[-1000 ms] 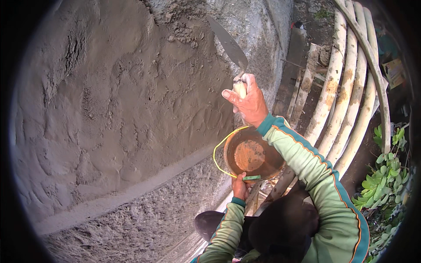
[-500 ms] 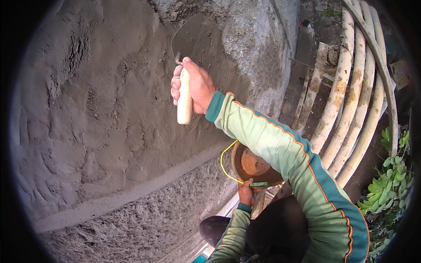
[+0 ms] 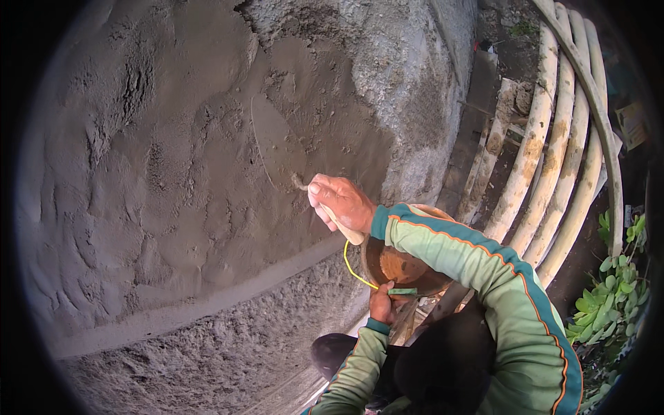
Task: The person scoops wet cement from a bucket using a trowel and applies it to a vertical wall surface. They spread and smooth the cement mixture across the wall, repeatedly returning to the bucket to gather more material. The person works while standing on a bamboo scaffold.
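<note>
My right hand point(image 3: 346, 203) is wrapped round the pale handle of a trowel point(image 3: 271, 142), in front of the wall. The trowel's mud-coated blade points up and left, against or very near the wet grey mortar point(image 3: 200, 166); contact is hard to tell. Lower down, my left hand point(image 3: 382, 304) is closed on the handle of a round brown bucket point(image 3: 373, 266), at its near rim. That handle shows as a yellow cord with a green grip point(image 3: 402, 291). My right forearm hides part of the bucket, whose inside is stained with mortar.
Bare rough wall point(image 3: 394, 62) borders the mortar at upper right, and a rough strip point(image 3: 207, 353) runs below a ledge. Several long pale poles point(image 3: 546, 138) lie at the right, a curved one point(image 3: 595, 104) across them. Green leafy plants point(image 3: 602, 311) grow at lower right.
My right hand has moved down and right with the trowel, its handle now tilted and its blade sweeping lower left. My left hand stays at the bucket.
</note>
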The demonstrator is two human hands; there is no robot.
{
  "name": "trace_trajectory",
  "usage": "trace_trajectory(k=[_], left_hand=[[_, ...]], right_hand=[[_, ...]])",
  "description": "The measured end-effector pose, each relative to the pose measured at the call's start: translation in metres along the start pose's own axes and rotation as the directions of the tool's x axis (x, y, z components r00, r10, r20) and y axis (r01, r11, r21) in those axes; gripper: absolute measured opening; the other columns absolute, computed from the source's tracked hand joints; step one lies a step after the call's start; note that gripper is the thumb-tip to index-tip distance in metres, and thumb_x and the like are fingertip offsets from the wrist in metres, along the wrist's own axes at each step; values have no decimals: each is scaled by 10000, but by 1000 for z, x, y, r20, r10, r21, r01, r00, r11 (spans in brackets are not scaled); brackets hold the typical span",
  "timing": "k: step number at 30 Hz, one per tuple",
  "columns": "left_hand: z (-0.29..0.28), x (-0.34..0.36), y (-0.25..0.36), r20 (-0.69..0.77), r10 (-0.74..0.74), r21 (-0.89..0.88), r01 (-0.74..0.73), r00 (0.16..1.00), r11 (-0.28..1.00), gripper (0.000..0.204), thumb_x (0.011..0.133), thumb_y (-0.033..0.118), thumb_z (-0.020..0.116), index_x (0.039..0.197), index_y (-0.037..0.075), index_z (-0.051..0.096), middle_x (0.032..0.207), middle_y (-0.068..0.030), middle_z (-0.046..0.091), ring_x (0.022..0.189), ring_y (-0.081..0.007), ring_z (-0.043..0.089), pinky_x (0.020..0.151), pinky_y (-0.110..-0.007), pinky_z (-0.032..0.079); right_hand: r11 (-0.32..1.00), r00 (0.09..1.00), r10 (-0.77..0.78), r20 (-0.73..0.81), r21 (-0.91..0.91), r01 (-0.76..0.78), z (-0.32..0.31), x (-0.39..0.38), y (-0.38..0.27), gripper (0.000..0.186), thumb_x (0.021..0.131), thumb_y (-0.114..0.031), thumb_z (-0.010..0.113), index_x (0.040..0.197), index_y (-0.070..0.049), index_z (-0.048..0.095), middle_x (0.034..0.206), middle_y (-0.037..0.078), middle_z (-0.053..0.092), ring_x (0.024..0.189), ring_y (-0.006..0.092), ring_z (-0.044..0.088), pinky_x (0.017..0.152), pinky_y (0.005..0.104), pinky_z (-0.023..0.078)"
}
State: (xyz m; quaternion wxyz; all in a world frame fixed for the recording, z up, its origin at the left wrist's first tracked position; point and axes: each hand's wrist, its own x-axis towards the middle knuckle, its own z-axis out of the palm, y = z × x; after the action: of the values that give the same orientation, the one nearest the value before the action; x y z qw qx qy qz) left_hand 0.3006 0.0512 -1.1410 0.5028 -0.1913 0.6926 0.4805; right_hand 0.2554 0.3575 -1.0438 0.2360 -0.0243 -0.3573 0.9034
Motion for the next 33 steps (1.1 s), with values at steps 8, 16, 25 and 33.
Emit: trace_trajectory(k=[8, 16, 25, 33], left_hand=[[11, -6, 1, 0, 54, -29, -54, 999, 998, 317, 999, 152, 559, 1266, -19, 546, 1109, -177, 707, 898, -344, 754, 697, -433, 680], [30, -20, 14, 25, -22, -139, 25, 999, 990, 318, 1004, 157, 553, 1266, -22, 558, 1141, -181, 710, 906, -352, 759, 698, -414, 674], [47, -27, 25, 42, -1, -194, 9, 999, 981, 399, 1043, 188, 475, 1361, -52, 498, 1273, -201, 656, 1123, -353, 699, 888, -453, 632], [68, -95, 14, -27, 5, -390, -15, 1000, 921, 374, 1035, 183, 515, 1302, -78, 497, 1203, -237, 638, 1096, -398, 694, 921, -512, 623]], right_hand=[[989, 989, 150, -14, 10, -150, 11, 26, -18, 401, 1095, -454, 451, 936, -89, 496, 656, 37, 510, 504, 149, 536, 487, 326, 473], [996, 985, 74, -157, -41, -81, -18, 4, 1, 390, 1101, -420, 468, 918, -78, 510, 650, 21, 517, 535, 108, 523, 517, 297, 454], [660, 990, 143, 5, -746, -92, -47, -46, -6, 380, 1112, -393, 447, 905, -80, 509, 648, 34, 534, 526, 170, 530, 535, 317, 461], [881, 886, 463, -13, 114, -458, 42, -16, -42, 365, 1091, -411, 495, 901, -100, 514, 674, 52, 554, 536, 189, 567, 530, 335, 485]])
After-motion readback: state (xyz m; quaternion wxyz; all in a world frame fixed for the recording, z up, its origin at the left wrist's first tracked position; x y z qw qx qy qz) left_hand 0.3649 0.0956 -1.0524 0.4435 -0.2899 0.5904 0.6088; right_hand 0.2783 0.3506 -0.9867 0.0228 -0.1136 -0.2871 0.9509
